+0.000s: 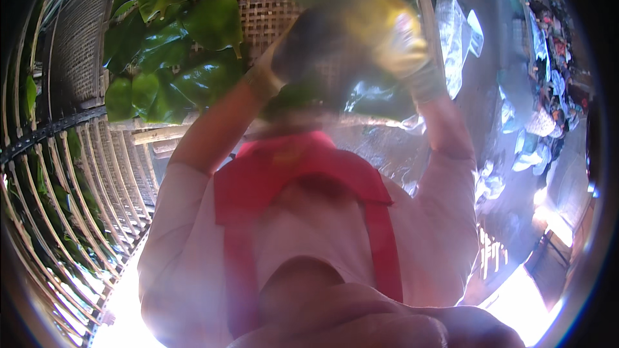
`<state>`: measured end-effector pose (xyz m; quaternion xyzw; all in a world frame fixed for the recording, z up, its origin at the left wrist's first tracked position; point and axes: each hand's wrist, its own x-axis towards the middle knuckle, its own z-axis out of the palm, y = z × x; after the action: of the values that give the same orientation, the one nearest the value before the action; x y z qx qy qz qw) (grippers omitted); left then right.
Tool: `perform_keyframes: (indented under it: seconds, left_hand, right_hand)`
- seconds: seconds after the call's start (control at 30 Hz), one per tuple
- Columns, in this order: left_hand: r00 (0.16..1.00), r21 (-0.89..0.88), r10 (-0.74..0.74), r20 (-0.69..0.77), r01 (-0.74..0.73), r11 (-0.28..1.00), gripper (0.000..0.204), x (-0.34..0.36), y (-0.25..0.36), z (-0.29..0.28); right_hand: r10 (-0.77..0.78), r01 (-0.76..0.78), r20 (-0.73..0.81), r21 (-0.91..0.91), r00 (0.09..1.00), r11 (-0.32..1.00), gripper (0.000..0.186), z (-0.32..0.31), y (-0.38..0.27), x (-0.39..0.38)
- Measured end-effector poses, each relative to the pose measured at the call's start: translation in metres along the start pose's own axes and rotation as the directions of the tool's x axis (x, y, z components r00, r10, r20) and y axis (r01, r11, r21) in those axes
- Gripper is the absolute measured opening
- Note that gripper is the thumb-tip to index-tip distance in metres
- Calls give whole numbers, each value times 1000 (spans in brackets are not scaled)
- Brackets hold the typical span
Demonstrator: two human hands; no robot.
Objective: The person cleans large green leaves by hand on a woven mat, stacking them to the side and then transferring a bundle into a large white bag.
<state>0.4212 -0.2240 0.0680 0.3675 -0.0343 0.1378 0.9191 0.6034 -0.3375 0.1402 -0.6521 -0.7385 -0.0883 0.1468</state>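
My left hand [311,45], in a dark work glove, is above the woven cane surface [258,16] near the top middle. Motion smears its fingers. Close beside it on the right is my right hand [396,37] in a yellow glove, its fingers curled inward. What lies between the two hands is blurred, and I cannot make it out. Large glossy green leaves [164,45] are spread over the woven surface to the left of my hands. Another shiny leaf [374,96] lies below the right hand.
A wooden edge [427,6] borders the woven surface on the right, with crumpled silvery sheeting [451,32] beyond it. Bamboo slats [97,174] and a woven panel [80,58] stand at the left. Assorted scraps [541,103] lie along the floor at the far right.
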Motion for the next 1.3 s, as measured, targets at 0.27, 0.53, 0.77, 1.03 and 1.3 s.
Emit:
perform_keyframes:
  seconds: [0.27,0.53,0.77,1.03,1.3]
  left_hand:
    - [949,-94,-16,-314,-14,995,46,-30,-24,-20]
    - [921,888,384,-65,-121,443,46,-70,-26,-12]
    - [970,684,-18,-244,185,705,50,-113,34,6]
    - [895,148,36,-445,34,988,39,-73,55,-36]
    - [730,328,-217,-648,525,785,30,-38,66,-90]
  right_hand:
    - [515,-441,-57,440,856,782,58,55,-102,-65]
    - [304,-317,-118,-124,945,940,28,78,-86,-59]
    - [17,153,234,-688,972,709,16,100,-63,-69]
    - [342,-231,-200,430,918,873,40,87,-76,4]
    - [643,-646,158,-45,749,762,30,102,5,20]
